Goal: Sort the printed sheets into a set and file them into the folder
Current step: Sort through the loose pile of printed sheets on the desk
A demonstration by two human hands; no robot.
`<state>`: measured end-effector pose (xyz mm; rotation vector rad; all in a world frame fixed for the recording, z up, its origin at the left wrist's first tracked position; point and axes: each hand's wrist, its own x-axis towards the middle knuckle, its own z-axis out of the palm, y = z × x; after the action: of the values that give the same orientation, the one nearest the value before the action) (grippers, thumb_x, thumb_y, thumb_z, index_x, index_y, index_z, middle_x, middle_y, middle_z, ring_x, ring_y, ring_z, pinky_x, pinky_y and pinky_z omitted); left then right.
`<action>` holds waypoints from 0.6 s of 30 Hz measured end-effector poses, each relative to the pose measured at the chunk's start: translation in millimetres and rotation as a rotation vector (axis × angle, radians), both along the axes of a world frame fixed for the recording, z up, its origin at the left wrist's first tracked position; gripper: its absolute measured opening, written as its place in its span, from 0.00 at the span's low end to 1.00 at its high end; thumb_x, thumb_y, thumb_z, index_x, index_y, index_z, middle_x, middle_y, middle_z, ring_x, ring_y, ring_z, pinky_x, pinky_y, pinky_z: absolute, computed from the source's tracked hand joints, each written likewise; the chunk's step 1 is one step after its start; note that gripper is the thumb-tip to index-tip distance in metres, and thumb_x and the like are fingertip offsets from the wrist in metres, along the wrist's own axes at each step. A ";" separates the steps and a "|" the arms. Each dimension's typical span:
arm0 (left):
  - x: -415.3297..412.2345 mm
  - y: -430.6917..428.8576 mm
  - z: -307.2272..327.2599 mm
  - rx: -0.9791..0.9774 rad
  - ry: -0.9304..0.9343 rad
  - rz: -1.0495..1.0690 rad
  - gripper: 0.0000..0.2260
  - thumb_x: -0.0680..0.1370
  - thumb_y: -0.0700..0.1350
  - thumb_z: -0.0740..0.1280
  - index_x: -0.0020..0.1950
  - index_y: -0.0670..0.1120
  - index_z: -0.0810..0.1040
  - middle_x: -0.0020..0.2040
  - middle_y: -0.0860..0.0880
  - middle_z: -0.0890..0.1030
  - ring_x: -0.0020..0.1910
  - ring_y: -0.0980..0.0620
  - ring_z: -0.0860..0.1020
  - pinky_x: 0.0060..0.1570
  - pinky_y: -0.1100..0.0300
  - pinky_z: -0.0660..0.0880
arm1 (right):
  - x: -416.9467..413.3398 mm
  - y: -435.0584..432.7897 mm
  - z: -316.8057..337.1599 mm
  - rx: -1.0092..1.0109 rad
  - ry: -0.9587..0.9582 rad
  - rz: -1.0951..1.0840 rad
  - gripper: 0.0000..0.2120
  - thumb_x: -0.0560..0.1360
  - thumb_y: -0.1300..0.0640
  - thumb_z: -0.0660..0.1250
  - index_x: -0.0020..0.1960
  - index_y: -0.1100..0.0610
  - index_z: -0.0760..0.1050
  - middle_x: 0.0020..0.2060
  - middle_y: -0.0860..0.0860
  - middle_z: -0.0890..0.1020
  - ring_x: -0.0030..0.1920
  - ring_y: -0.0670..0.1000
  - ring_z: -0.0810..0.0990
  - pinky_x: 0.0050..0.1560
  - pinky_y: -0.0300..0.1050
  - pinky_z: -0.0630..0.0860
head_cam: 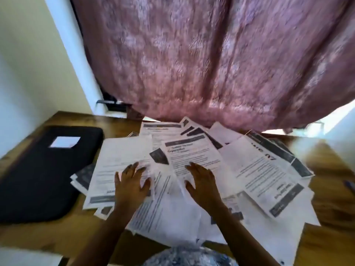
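Several printed sheets (255, 169) lie scattered and overlapping across the middle and right of the wooden table (119, 120), some upside down to me. A black folder (38, 169) with a white label lies closed at the left, touching the pile's edge. My left hand (130, 183) rests flat with spread fingers on a sheet at the pile's left. My right hand (201, 183) lies flat on a sheet with a dark header bar in the middle. Neither hand grips anything.
A pink patterned curtain (211, 64) hangs behind the table, down to its back edge. A white wall (28, 64) stands at the left. A blue pen-like object (349, 186) lies at the table's right edge. The picture is motion-blurred.
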<state>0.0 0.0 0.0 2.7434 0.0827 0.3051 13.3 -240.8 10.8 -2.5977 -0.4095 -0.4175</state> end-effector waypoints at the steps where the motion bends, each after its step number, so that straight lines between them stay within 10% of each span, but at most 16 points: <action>1: -5.7 8.6 -11.7 -0.014 0.070 0.036 0.28 0.72 0.62 0.55 0.65 0.50 0.77 0.70 0.45 0.73 0.68 0.40 0.70 0.68 0.33 0.57 | 0.8 6.5 -10.8 -0.023 0.041 0.034 0.22 0.71 0.49 0.65 0.64 0.54 0.74 0.62 0.53 0.77 0.64 0.55 0.75 0.60 0.61 0.74; 5: -22.4 32.2 -35.1 0.014 0.209 0.089 0.35 0.71 0.68 0.47 0.74 0.54 0.66 0.77 0.48 0.61 0.76 0.45 0.58 0.73 0.39 0.47 | 4.6 41.2 -22.3 -0.045 0.189 0.144 0.21 0.73 0.53 0.68 0.64 0.55 0.74 0.63 0.53 0.77 0.66 0.55 0.73 0.66 0.56 0.68; 10: -25.4 33.4 -39.0 0.055 0.269 0.074 0.34 0.73 0.68 0.40 0.78 0.58 0.52 0.79 0.53 0.48 0.78 0.51 0.45 0.74 0.47 0.39 | 7.7 85.4 -18.1 -0.126 0.207 0.143 0.10 0.75 0.53 0.63 0.50 0.56 0.79 0.49 0.53 0.81 0.51 0.56 0.78 0.49 0.49 0.72; 18: -31.3 37.9 -38.2 -0.162 0.105 0.091 0.31 0.74 0.58 0.45 0.75 0.53 0.64 0.76 0.52 0.63 0.76 0.52 0.59 0.72 0.51 0.51 | 20.2 126.4 -6.4 0.189 0.713 -0.058 0.22 0.70 0.48 0.73 0.58 0.53 0.69 0.52 0.51 0.81 0.53 0.53 0.79 0.49 0.44 0.73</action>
<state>-31.3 37.9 -38.2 2.5976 0.2499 0.1710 33.4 -114.4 4.4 -2.3737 -0.0402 0.4335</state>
